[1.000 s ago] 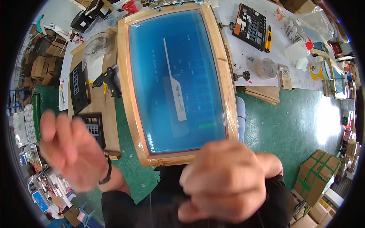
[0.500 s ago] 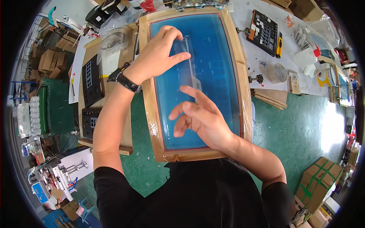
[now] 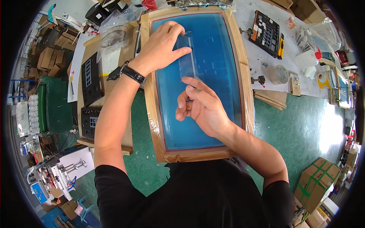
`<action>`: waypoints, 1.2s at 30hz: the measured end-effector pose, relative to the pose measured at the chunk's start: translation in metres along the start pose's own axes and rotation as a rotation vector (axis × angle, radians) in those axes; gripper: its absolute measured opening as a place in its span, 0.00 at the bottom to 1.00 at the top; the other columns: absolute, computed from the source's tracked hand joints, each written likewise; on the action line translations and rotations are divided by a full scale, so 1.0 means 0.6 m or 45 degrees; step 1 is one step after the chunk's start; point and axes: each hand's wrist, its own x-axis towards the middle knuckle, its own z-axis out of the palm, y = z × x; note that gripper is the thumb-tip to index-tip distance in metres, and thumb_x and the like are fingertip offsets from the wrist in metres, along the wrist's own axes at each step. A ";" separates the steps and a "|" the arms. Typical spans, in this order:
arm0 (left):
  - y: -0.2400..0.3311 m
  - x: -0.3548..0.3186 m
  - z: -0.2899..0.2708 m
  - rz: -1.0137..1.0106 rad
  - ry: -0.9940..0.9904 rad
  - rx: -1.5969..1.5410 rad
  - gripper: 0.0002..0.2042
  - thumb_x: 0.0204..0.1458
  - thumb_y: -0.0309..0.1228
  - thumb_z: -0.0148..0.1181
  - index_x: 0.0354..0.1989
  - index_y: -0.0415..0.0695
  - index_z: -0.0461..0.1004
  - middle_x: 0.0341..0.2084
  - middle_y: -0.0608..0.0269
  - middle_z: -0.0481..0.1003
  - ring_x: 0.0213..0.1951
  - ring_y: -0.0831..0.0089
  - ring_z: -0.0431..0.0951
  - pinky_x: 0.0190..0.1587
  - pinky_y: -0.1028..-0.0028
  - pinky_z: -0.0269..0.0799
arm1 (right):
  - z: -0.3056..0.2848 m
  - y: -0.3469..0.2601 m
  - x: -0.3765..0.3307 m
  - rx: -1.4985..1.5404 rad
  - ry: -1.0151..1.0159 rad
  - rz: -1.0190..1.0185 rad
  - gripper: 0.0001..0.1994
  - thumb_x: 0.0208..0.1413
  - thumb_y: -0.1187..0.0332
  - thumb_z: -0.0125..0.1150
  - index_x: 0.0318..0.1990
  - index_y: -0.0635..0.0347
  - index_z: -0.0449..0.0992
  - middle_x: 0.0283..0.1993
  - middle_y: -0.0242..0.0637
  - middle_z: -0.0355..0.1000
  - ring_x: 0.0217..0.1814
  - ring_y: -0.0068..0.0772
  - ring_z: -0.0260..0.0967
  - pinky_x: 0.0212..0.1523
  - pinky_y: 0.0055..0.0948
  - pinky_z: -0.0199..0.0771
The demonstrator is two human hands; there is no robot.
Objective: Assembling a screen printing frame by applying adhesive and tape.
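Clear strip (image 3: 186,65): over the blue screen's (image 3: 182,136) upper part. Left hand (image 3: 162,45) at its upper end, right hand (image 3: 201,106) at its lower; whether either pinches it, cannot tell. Handling: best kept taut, flat, unwrinkled. Count: strip, one; screen, one; wooden frame (image 3: 247,104), one; black panels (image 3: 97,89), three; yellow knife (image 3: 281,47), one.

Bright light is washing over everything, white glare is blazing off the green floor (image 3: 304,123) at right, glints are dotting the wooden frame (image 3: 154,117), and distortion is bowing the blackening edges.
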 end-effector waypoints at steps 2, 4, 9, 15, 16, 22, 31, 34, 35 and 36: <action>-0.002 0.000 0.000 0.013 0.025 -0.007 0.20 0.61 0.41 0.70 0.53 0.44 0.70 0.51 0.59 0.70 0.52 0.57 0.74 0.57 0.60 0.72 | 0.000 0.000 0.002 0.016 -0.002 -0.033 0.20 0.74 0.64 0.52 0.69 0.57 0.64 0.37 0.43 0.74 0.35 0.43 0.75 0.41 0.38 0.72; -0.002 0.000 0.000 0.003 0.011 0.014 0.21 0.60 0.41 0.70 0.53 0.44 0.70 0.51 0.58 0.71 0.52 0.56 0.74 0.57 0.60 0.72 | -0.001 0.000 0.002 0.022 0.006 0.003 0.20 0.73 0.64 0.52 0.69 0.56 0.65 0.37 0.43 0.74 0.35 0.43 0.75 0.41 0.38 0.72; 0.003 -0.003 0.004 -0.008 -0.004 0.055 0.26 0.58 0.45 0.72 0.56 0.44 0.70 0.53 0.57 0.71 0.54 0.55 0.75 0.59 0.59 0.72 | -0.003 0.001 0.003 0.045 0.020 0.017 0.20 0.73 0.64 0.52 0.68 0.56 0.65 0.37 0.42 0.74 0.34 0.43 0.75 0.41 0.38 0.72; 0.026 -0.020 0.004 -0.047 0.037 0.117 0.41 0.48 0.56 0.78 0.63 0.42 0.68 0.60 0.51 0.69 0.60 0.51 0.74 0.65 0.55 0.70 | -0.004 0.000 -0.005 0.041 -0.017 0.051 0.20 0.73 0.64 0.52 0.68 0.58 0.64 0.36 0.42 0.73 0.34 0.42 0.75 0.40 0.38 0.73; 0.034 -0.027 0.004 -0.046 0.065 0.146 0.45 0.46 0.59 0.78 0.65 0.42 0.67 0.62 0.49 0.69 0.61 0.50 0.74 0.66 0.54 0.69 | -0.002 0.002 -0.010 0.046 -0.025 0.070 0.20 0.74 0.65 0.52 0.68 0.59 0.64 0.36 0.42 0.73 0.34 0.42 0.75 0.40 0.39 0.74; 0.071 -0.061 -0.002 -0.035 0.093 0.304 0.57 0.40 0.67 0.78 0.72 0.41 0.62 0.68 0.43 0.64 0.64 0.43 0.73 0.68 0.50 0.67 | 0.010 0.020 -0.075 -0.204 -0.247 0.145 0.19 0.74 0.72 0.53 0.68 0.63 0.63 0.36 0.41 0.73 0.34 0.38 0.76 0.42 0.35 0.78; 0.045 -0.012 0.013 -0.160 0.217 0.389 0.54 0.45 0.68 0.74 0.72 0.40 0.62 0.65 0.40 0.68 0.59 0.40 0.75 0.65 0.47 0.69 | 0.001 0.018 -0.167 -0.448 -0.281 0.012 0.20 0.72 0.79 0.56 0.68 0.63 0.63 0.36 0.39 0.74 0.36 0.30 0.76 0.43 0.27 0.77; 0.017 0.029 0.017 -0.261 0.217 0.410 0.50 0.48 0.66 0.73 0.70 0.40 0.65 0.63 0.41 0.70 0.57 0.40 0.76 0.64 0.47 0.70 | -0.005 0.020 -0.191 -0.504 -0.304 -0.031 0.20 0.72 0.79 0.56 0.68 0.64 0.63 0.37 0.39 0.74 0.37 0.30 0.77 0.44 0.25 0.75; 0.007 0.042 0.018 -0.344 0.182 0.424 0.46 0.51 0.64 0.72 0.68 0.40 0.66 0.61 0.41 0.70 0.56 0.41 0.76 0.63 0.47 0.70 | -0.009 0.021 -0.199 -0.540 -0.309 -0.040 0.20 0.72 0.79 0.56 0.68 0.64 0.64 0.37 0.39 0.74 0.38 0.29 0.77 0.44 0.24 0.74; 0.001 0.052 0.020 -0.427 0.145 0.436 0.43 0.53 0.61 0.71 0.67 0.40 0.67 0.60 0.42 0.71 0.55 0.41 0.76 0.62 0.46 0.71 | -0.013 0.021 -0.206 -0.573 -0.313 -0.050 0.20 0.72 0.79 0.56 0.68 0.64 0.64 0.37 0.39 0.74 0.38 0.29 0.77 0.44 0.23 0.74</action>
